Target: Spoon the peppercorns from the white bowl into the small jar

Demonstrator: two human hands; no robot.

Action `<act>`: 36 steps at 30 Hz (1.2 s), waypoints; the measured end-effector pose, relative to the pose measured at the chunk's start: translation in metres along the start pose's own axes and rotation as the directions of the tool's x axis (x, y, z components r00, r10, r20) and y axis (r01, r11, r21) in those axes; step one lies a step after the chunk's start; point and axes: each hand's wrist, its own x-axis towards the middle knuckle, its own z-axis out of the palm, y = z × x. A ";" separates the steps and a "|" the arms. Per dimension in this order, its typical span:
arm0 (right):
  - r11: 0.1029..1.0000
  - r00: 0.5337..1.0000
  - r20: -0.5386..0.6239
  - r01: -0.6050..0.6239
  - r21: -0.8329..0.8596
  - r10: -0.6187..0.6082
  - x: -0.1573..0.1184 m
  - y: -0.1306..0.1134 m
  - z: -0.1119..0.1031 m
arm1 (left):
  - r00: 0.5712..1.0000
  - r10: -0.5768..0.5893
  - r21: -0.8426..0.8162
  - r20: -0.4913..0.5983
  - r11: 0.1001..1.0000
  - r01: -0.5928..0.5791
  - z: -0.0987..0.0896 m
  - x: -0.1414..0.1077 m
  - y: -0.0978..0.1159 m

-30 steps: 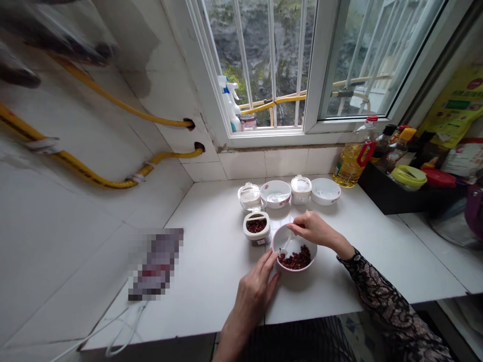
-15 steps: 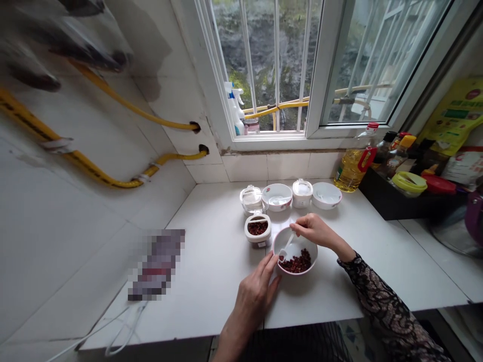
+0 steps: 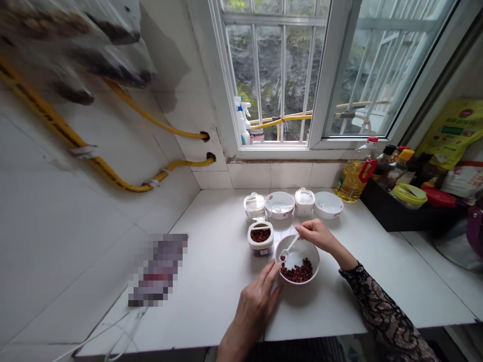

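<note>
A white bowl [image 3: 314,269] with a pink rim stands on the counter, with dark red dried peppercorns [image 3: 301,271] lying in its near part. At its left side, my left hand [image 3: 256,299] steadies it, fingertips at the rim and thumb low against the outside. Between the thumb and fingers of my right hand [image 3: 316,235] is the handle of a small white plastic spoon [image 3: 290,246]. The spoon slants down into the bowl, and its scoop carries a few peppercorns near the left inner wall. Close to the bowl's left is an open seasoning jar [image 3: 260,244] of the same peppercorns.
Behind stand two white bowls [image 3: 279,213] [image 3: 328,212] and two lidded jars [image 3: 254,207] [image 3: 304,210]. An oil bottle [image 3: 351,181] and a dark rack [image 3: 383,213] of bottles are at right. A pixelated item [image 3: 158,271] with a white cable lies left. Yellow pipes [image 3: 128,188] run along the wall.
The spoon's scoop has lifted slightly from the peppercorns and now shows some in it. My left hand stays at the bowl. The whole view has shifted a little.
</note>
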 end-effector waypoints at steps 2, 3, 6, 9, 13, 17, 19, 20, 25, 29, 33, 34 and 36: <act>0.998 1.000 -0.011 -0.022 0.059 0.023 0.002 0.001 0.000 | 1.000 -0.005 -0.003 0.000 1.000 0.005 0.000 0.000 0.000; 0.996 0.999 -0.021 -0.033 0.086 0.035 0.003 0.001 0.000 | 1.000 -0.007 -0.004 0.001 1.000 0.007 0.000 0.000 0.000; 0.988 0.996 -0.065 -0.056 0.147 0.066 0.006 0.001 0.001 | 1.000 -0.009 -0.005 0.005 1.000 0.009 0.000 -0.001 0.000; 0.988 0.989 -0.143 -0.021 0.151 0.043 0.008 -0.003 0.006 | 1.000 -0.007 -0.002 0.005 1.000 0.007 0.001 -0.001 0.000; 0.992 0.962 -0.258 0.107 0.068 -0.086 0.008 -0.015 0.016 | 1.000 -0.004 0.010 0.003 1.000 0.004 0.001 -0.001 -0.001; 0.948 0.878 -0.369 0.243 -0.205 -0.304 0.004 -0.027 0.029 | 1.000 0.000 0.009 -0.004 1.000 0.000 0.001 0.001 0.000; 0.841 0.798 -0.347 0.335 -0.425 -0.493 0.002 -0.030 0.035 | 1.000 0.005 0.015 -0.020 1.000 -0.005 0.001 0.001 0.000; 0.764 0.757 -0.300 0.378 -0.523 -0.580 0.000 -0.030 0.037 | 1.000 0.008 0.017 -0.026 1.000 -0.008 0.001 0.001 0.000; 0.482 0.632 -0.088 0.485 -0.730 -0.770 -0.007 -0.030 0.042 | 1.000 0.013 0.030 -0.023 0.999 -0.013 0.002 0.001 0.000; 0.491 0.594 -0.135 0.493 -0.719 -0.793 -0.011 -0.033 0.036 | 1.000 0.015 0.031 -0.024 0.999 -0.014 0.002 0.002 0.000; 0.632 0.660 -0.246 0.443 -0.636 -0.710 -0.010 -0.030 0.018 | 1.000 0.005 0.017 -0.015 1.000 -0.005 0.002 0.002 0.001; 0.676 0.703 -0.253 0.423 -0.603 -0.665 -0.010 -0.028 0.011 | 1.000 -0.001 0.011 -0.011 1.000 0.001 0.002 0.002 0.001; 0.753 0.805 -0.210 0.379 -0.538 -0.555 -0.009 -0.022 -0.002 | 1.000 -0.007 0.000 -0.007 1.000 0.007 0.001 0.001 0.001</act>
